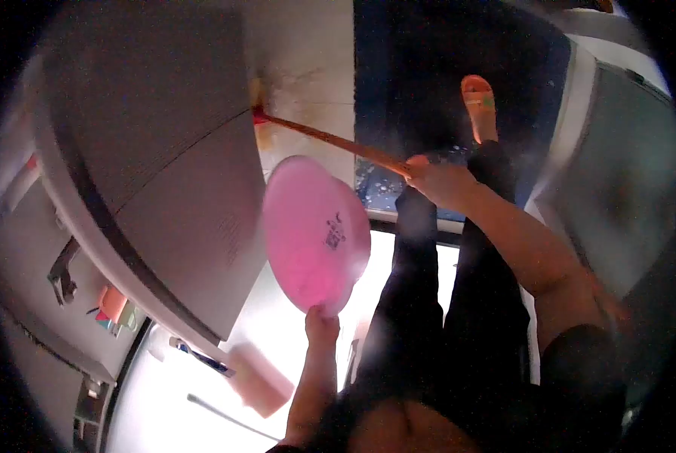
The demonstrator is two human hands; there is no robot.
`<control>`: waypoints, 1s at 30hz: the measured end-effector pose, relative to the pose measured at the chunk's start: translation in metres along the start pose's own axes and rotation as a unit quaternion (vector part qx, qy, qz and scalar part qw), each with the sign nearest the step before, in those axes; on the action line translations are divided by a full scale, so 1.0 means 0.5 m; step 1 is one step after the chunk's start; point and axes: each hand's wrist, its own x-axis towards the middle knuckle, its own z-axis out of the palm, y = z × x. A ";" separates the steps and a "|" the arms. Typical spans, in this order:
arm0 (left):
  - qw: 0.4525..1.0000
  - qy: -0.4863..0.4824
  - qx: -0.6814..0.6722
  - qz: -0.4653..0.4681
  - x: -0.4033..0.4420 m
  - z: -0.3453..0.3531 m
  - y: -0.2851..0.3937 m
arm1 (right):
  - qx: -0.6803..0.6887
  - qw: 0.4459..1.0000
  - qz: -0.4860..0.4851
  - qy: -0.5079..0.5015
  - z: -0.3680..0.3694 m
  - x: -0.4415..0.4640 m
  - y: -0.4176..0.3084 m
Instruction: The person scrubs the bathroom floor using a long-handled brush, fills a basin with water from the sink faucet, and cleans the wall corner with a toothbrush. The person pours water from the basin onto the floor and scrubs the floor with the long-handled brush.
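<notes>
- I have the left hand (323, 326) holding the pink tub (304, 226) by its edge.
- My right hand (440, 183) is wrapped round the orange stick (338, 141).
- The tub is tipped, left of the legs (415, 264).

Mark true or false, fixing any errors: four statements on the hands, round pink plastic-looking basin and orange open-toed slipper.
1. The left hand grips the round pink plastic-looking basin at its edge. True.
2. The right hand is empty. False: it holds a long, thin orange handle.
3. An orange open-toed slipper is on a foot. True.
4. The basin's visible surface is unmarked. False: it bears dark markings.
</notes>
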 end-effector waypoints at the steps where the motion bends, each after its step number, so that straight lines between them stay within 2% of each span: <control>1: 1.000 0.003 0.000 -0.013 0.002 -0.004 0.004 | -0.026 1.000 0.001 -0.004 -0.030 -0.006 -0.009; 2: 0.887 -0.089 0.445 0.085 0.004 -0.036 0.009 | -0.013 1.000 -0.008 -0.013 -0.086 -0.047 -0.031; 4: 0.916 -0.123 0.366 0.105 0.003 -0.072 -0.029 | -0.106 0.993 -0.013 -0.055 -0.140 -0.118 -0.031; 5: 0.928 -0.141 0.326 0.114 0.003 -0.091 -0.048 | -0.110 0.993 0.010 -0.043 -0.192 -0.165 -0.044; 6: 0.840 -0.135 0.488 0.197 -0.011 -0.079 -0.053 | -0.115 0.992 0.034 -0.031 -0.237 -0.205 -0.047; 8: 0.800 -0.095 0.558 0.200 -0.057 -0.041 -0.054 | -0.164 0.974 0.113 -0.108 -0.274 -0.268 0.014; 10: 0.765 -0.086 0.606 0.201 -0.099 -0.017 -0.058 | -0.072 0.966 0.231 -0.089 -0.344 -0.317 0.036; 11: 0.767 -0.085 0.595 0.227 -0.112 -0.022 -0.071 | -0.080 0.967 0.225 -0.093 -0.366 -0.321 0.059; 13: 0.767 -0.083 0.572 0.279 -0.137 -0.029 -0.096 | -0.227 0.970 0.038 -0.073 -0.403 -0.326 0.095; 14: 0.952 -0.004 0.286 0.114 -0.148 -0.027 -0.109 | -0.165 0.981 0.062 -0.076 -0.396 -0.282 0.106; 15: 0.986 0.004 0.165 0.026 -0.150 -0.045 -0.138 | -0.103 0.988 0.088 -0.079 -0.408 -0.209 0.078; 16: 0.997 0.037 0.019 -0.060 -0.152 -0.063 -0.167 | -0.152 0.980 -0.006 -0.126 -0.411 -0.134 0.034; 17: 0.981 0.089 -0.112 -0.131 -0.154 -0.082 -0.196 | -0.151 0.979 0.018 -0.136 -0.380 -0.050 0.011; 19: 0.970 0.167 -0.167 -0.053 -0.236 0.028 -0.151 | -0.168 0.977 -0.048 -0.120 -0.353 0.034 -0.092; 20: 0.968 0.171 -0.178 -0.055 -0.239 0.006 -0.174 | -0.177 0.975 -0.080 -0.110 -0.339 0.077 -0.143; 21: 0.958 0.152 -0.227 -0.090 -0.244 -0.052 -0.217 | -0.193 0.970 -0.048 -0.141 -0.351 0.077 -0.186; 23: 0.938 0.143 -0.287 -0.133 -0.287 -0.119 -0.310 | -0.237 0.954 -0.086 -0.165 -0.348 0.048 -0.156; 24: 0.949 0.151 -0.250 -0.118 -0.305 -0.129 -0.352 | -0.269 0.939 -0.123 -0.177 -0.351 0.030 -0.133; 26: 0.904 0.127 -0.363 -0.185 -0.335 -0.021 -0.289 | -0.178 0.972 0.004 -0.151 -0.375 -0.053 -0.071; 27: 0.875 0.121 -0.415 -0.219 -0.351 0.039 -0.252 | -0.215 0.960 0.026 -0.180 -0.418 -0.116 -0.097; 28: 0.898 0.147 -0.376 -0.173 -0.349 -0.011 -0.330 | -0.209 0.965 0.050 -0.149 -0.431 -0.161 -0.068; 30: 0.933 0.094 -0.317 -0.145 -0.409 0.075 -0.284 | -0.212 0.953 0.138 -0.167 -0.468 -0.229 -0.050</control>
